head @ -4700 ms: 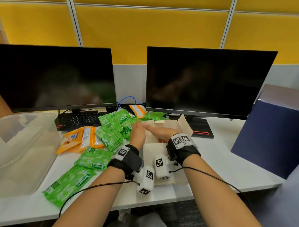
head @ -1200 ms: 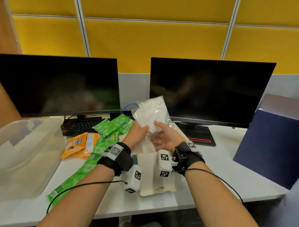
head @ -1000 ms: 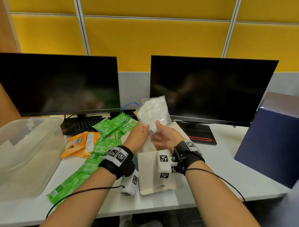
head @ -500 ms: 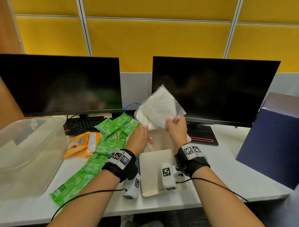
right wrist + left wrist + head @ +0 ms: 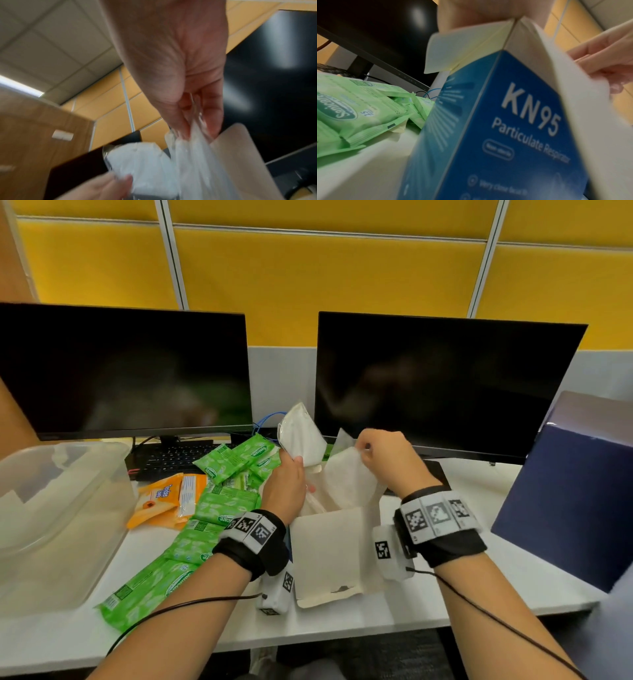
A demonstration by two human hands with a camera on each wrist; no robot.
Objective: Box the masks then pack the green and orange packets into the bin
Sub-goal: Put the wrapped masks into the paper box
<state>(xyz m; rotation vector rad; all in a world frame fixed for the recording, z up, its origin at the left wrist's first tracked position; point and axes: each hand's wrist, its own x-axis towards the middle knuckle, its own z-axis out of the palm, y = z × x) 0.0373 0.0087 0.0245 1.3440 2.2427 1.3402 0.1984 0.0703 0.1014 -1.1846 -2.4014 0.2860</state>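
i am pinching one wrapped mask [image 5: 346, 481] in my right hand [image 5: 387, 457], directly above the open box [image 5: 329, 549]; my left hand [image 5: 286, 487] is gripping another mask [image 5: 299, 436] beside it.

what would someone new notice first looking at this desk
Most likely the two hands at the centre: the left hand holds up a wrapped white mask, and the right hand pinches a second wrapped mask over the open KN95 box. Next, the bright green packets strewn left of the box, beside the clear bin.
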